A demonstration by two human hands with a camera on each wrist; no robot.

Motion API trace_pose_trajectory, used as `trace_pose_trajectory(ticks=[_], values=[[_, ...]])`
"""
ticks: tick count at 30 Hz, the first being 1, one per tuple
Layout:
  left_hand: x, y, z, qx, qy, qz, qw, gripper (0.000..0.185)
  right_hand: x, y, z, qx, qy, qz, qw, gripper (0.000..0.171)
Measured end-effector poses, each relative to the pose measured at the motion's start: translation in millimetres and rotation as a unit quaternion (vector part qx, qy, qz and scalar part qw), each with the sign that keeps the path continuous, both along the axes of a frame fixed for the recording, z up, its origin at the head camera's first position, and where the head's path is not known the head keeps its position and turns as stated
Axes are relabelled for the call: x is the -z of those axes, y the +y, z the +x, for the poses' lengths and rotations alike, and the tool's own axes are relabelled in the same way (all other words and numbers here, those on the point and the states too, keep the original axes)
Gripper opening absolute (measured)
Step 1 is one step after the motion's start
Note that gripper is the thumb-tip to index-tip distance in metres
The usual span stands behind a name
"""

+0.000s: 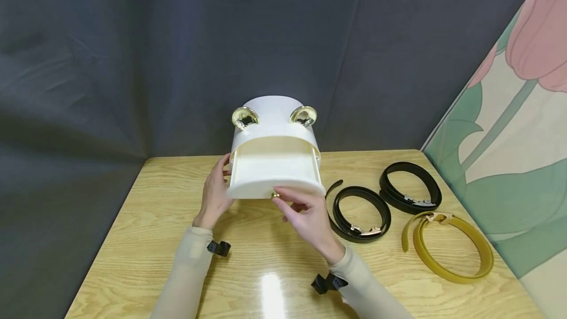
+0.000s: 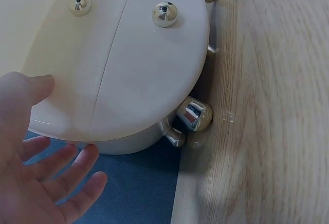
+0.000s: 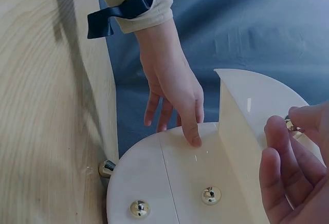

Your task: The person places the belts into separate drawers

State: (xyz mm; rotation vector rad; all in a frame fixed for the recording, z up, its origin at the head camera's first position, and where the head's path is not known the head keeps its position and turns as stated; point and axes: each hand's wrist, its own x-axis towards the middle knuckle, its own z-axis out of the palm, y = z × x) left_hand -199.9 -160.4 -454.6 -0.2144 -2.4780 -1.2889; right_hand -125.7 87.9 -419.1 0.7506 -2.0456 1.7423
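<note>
Head view shows a rounded white box (image 1: pixel 273 127) with gold ears, its drawer (image 1: pixel 275 174) pulled out, right hand (image 1: pixel 305 215) pinching the gold knob (image 1: pixel 275 194), left hand (image 1: pixel 215 195) flat against its side, fingers straight.

Head: above, facing down at the white box (image 1: pixel 274 161).
Wrists: close beside the white box, which both share.

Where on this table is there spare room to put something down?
Bare wood lies left of the white drawer box and left hand, toward the table edge, and along the near edge between the sleeves. The right side is crowded: two black belts and a yellow belt.
</note>
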Motion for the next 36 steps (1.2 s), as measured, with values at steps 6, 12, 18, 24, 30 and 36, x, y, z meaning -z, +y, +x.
trace_pose_trajectory(ticks=[6,12,18,24,30,36], values=[[-2.4,-0.7,1.1,0.007,-0.020,0.006,0.9998,0.073,3.2,0.9,3.8,0.002,0.032,0.002,0.999,0.021],[-16.3,-10.9,6.1,0.061,-0.095,0.047,0.9925,0.068,3.8,0.6,3.9,0.004,0.047,-0.001,0.999,0.021],[-33.8,-16.6,14.2,0.054,-0.116,0.060,0.9900,0.052,4.7,3.2,2.4,0.000,0.053,0.002,0.999,0.022],[-49.9,-11.7,23.8,0.017,-0.083,0.113,0.9900,0.048,7.6,4.6,1.0,-0.017,0.057,0.002,0.998,0.024],[-60.9,-2.6,32.5,0.050,-0.069,0.181,0.9798,0.049,10.0,5.5,0.1,-0.026,0.066,-0.005,0.997,0.025],[-63.4,5.4,36.6,0.059,-0.093,0.198,0.9740,0.053,8.8,5.1,0.2,-0.035,0.075,-0.011,0.997,0.025]])
